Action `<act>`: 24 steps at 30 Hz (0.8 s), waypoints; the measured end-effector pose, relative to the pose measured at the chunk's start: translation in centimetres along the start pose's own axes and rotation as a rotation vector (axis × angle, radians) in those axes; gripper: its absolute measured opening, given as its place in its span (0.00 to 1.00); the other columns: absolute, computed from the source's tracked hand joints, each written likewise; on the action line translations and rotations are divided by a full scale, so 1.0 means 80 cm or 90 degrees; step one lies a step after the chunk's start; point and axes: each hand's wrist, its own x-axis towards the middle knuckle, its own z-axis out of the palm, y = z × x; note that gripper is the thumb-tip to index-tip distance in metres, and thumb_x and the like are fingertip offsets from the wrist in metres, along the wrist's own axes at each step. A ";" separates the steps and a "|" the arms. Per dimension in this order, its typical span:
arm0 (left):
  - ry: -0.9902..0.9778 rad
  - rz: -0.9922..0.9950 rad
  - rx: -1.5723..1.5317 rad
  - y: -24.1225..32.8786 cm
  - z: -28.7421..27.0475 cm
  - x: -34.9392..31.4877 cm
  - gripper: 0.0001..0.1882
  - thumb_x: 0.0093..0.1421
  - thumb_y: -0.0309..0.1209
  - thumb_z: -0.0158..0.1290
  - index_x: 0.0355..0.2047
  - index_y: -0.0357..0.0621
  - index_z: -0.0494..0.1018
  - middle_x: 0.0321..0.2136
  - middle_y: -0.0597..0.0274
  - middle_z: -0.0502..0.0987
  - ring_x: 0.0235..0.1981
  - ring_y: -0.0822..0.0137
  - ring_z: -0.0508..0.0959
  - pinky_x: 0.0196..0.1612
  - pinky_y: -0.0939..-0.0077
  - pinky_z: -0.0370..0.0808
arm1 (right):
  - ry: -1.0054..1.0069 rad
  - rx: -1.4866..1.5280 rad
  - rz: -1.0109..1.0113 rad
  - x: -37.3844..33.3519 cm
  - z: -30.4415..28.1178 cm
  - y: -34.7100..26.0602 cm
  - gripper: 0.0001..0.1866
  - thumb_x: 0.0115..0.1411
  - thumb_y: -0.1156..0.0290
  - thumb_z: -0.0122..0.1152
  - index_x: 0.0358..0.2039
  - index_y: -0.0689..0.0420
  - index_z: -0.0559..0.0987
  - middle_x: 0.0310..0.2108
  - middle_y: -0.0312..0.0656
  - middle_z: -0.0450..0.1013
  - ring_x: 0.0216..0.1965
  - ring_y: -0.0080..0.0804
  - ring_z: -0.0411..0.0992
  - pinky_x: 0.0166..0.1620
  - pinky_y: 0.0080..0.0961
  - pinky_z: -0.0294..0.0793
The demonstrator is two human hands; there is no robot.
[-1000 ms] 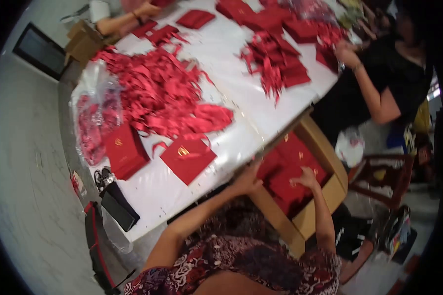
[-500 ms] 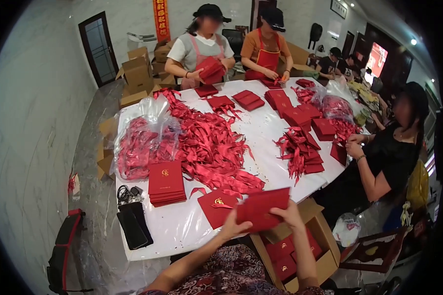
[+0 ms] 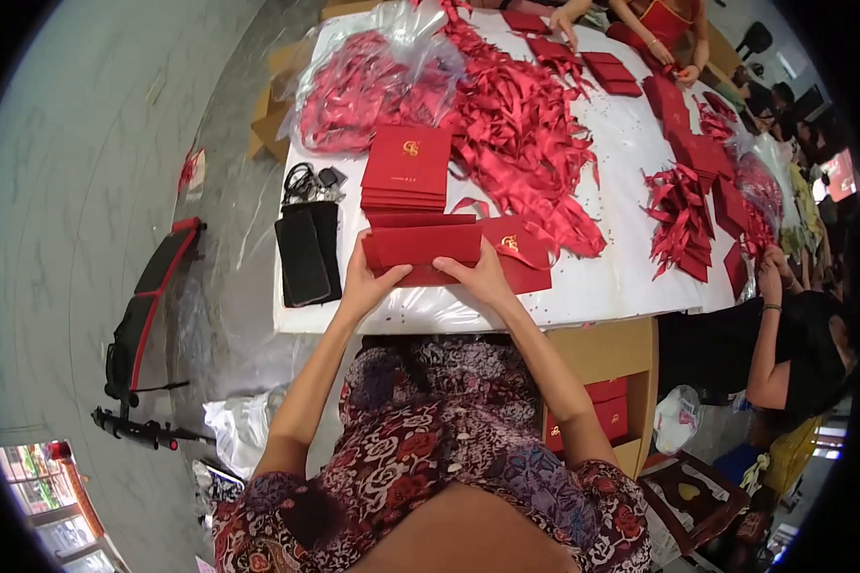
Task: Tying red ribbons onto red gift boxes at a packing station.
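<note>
My left hand (image 3: 369, 280) and my right hand (image 3: 480, 275) grip the two ends of a small stack of flat red packets (image 3: 430, 244) at the table's near edge. Both thumbs lie along its near side; most other fingers are hidden behind it. Just beyond stands a neat stack of red packets (image 3: 407, 160) with a gold emblem on top. To the right, a single red packet (image 3: 533, 275) lies partly behind my right hand, a ribbon across it. A heap of loose red ribbons (image 3: 526, 134) spreads farther back.
Left on the white table (image 3: 621, 282) are a black phone (image 3: 303, 256) and cables (image 3: 306, 183). A clear bag of ribbons (image 3: 358, 91) sits behind them. An open cardboard box (image 3: 607, 349) holding red packets is at my right. Co-workers' hands (image 3: 772, 272) work at the right and far sides.
Both hands have carried the red packets leftward from above the cardboard box to in front of the neat stack. My view has tilted down and turned, and the held packets now appear more level.
</note>
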 end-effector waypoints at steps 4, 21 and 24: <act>0.001 0.052 0.065 -0.012 0.004 -0.009 0.44 0.49 0.24 0.67 0.60 0.39 0.52 0.52 0.54 0.69 0.54 0.64 0.72 0.57 0.67 0.71 | 0.004 -0.002 -0.056 -0.011 0.023 0.001 0.34 0.53 0.73 0.72 0.57 0.61 0.64 0.50 0.45 0.72 0.50 0.29 0.72 0.52 0.28 0.74; 0.187 0.108 0.093 0.016 -0.046 -0.014 0.38 0.57 0.41 0.60 0.62 0.38 0.59 0.49 0.54 0.73 0.48 0.65 0.76 0.52 0.70 0.73 | 0.124 -0.279 -0.445 -0.003 0.020 0.013 0.14 0.49 0.78 0.66 0.37 0.59 0.74 0.35 0.46 0.76 0.37 0.41 0.76 0.39 0.32 0.75; 0.054 -0.113 -0.342 0.075 -0.072 0.007 0.36 0.67 0.55 0.42 0.64 0.38 0.57 0.50 0.51 0.74 0.42 0.63 0.77 0.44 0.66 0.78 | 0.144 -0.329 -0.603 0.039 0.000 -0.014 0.14 0.46 0.77 0.67 0.35 0.57 0.75 0.38 0.44 0.75 0.42 0.45 0.74 0.47 0.39 0.74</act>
